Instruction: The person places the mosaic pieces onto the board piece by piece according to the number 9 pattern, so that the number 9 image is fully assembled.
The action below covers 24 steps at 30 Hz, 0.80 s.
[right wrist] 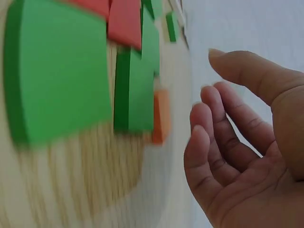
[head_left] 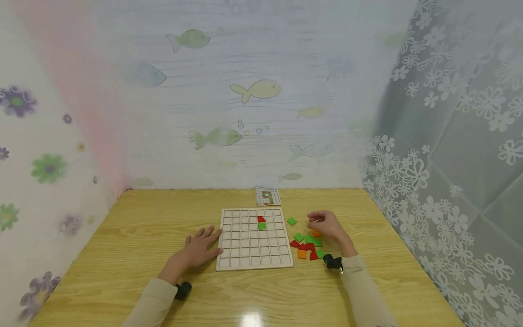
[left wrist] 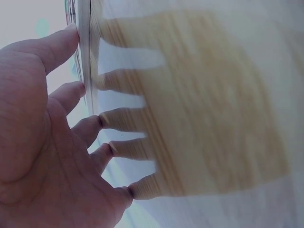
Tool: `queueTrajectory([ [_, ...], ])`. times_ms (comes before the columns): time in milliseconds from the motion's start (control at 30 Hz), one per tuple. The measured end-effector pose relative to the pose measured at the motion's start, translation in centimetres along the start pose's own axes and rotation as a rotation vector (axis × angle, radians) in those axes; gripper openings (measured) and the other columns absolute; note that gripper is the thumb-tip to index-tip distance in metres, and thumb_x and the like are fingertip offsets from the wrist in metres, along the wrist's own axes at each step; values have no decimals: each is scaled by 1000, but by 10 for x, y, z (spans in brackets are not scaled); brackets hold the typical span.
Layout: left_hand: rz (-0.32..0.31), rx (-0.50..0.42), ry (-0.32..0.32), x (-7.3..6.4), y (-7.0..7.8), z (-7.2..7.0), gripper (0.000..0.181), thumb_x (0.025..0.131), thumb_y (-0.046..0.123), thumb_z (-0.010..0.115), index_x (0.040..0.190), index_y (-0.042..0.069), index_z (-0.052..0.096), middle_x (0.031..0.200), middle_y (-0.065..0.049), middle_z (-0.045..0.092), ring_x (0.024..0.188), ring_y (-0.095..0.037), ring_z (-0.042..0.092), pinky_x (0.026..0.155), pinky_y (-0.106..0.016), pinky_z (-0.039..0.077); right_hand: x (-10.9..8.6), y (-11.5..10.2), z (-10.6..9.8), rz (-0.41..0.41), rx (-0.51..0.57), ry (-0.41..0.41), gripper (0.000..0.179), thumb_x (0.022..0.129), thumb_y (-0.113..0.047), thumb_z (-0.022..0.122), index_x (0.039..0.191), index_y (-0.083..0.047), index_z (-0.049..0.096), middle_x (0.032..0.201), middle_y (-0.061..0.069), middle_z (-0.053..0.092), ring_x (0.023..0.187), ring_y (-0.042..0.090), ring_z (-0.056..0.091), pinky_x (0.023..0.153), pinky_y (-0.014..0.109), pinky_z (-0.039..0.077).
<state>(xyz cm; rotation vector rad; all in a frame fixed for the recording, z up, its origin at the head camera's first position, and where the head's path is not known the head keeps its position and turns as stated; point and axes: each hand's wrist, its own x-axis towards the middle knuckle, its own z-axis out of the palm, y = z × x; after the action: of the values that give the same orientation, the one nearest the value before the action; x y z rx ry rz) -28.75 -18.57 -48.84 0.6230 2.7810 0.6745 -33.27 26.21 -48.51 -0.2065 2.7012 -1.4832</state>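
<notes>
Tiles (head_left: 310, 246) are lying below and to the left of a person's right hand (head_left: 328, 226), which is hovering loosely curved and apparently empty, while the spread left hand (head_left: 199, 250) is touching the grid board (head_left: 255, 248) to its right. The person is seemingly choosing a tile for the board, where two pieces (head_left: 262, 225) are sitting; the next move is likely calling for a thumb-and-finger pinch.

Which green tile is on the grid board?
The green square directly below the lone red piece on the board, seen in the head view. The other green tiles lie loose on the table, right of the board.
</notes>
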Motion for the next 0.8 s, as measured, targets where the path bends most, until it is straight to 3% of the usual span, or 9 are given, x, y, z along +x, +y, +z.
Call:
queueTrajectory([
  [133,-5,3,1,-1,1,0,68,104,41,56,159,8,35,165,-27,23,150,-56,16,109,-82,9,-7,8,-12,30,-51,-9,38,92,-6,74,124,12,65,115,26,68,99,32,66,82,36,57],
  [300,-15,5,-1,-1,3,2,67,104,41,56,159,9,36,165,-26,23,150,-55,16,109,-82,9,-16,11,-21,76,-89,-99,40,88,-5,78,122,10,67,115,23,68,99,28,65,87,39,55],
  [400,-20,-1,-3,-2,4,3,67,104,41,57,159,9,36,165,-26,23,151,-54,16,109,-81,8,-19,13,-23,60,-98,-125,38,87,-2,77,121,11,67,116,24,68,101,29,65,87,42,55],
  [800,-32,-7,0,-5,6,5,67,104,40,57,159,9,35,166,-26,21,151,-54,15,110,-81,7,-23,15,-23,79,-114,-94,21,90,-3,76,109,4,75,103,15,72,84,20,64,77,34,54],
])
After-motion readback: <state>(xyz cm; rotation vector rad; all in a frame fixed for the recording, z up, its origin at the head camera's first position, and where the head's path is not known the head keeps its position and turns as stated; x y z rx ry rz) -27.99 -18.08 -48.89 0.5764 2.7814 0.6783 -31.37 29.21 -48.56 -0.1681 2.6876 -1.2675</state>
